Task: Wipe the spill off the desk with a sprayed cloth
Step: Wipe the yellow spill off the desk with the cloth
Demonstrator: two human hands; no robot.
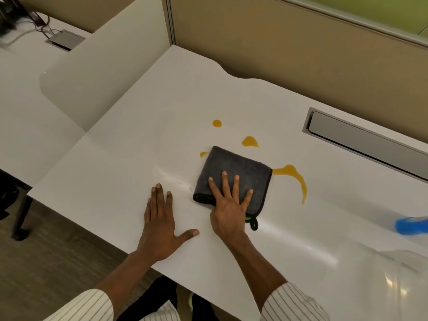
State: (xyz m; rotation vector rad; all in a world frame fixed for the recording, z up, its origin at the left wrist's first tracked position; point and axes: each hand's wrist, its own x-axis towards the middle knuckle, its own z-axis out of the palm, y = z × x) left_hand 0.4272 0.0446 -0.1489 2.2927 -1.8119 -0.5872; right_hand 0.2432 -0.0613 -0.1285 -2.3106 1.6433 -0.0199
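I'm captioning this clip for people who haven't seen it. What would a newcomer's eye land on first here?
First, the amber spill splashed in several blobs and a long curved streak across the middle of the white desk. Next, the folded dark grey cloth lying among the blobs, with the right hand pressed flat on its near edge. The left hand rests spread on bare desk beside it.

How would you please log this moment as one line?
phase: wiping | right hand: flat on grey cloth | left hand: flat on desk | spill: orange patches remain beside cloth
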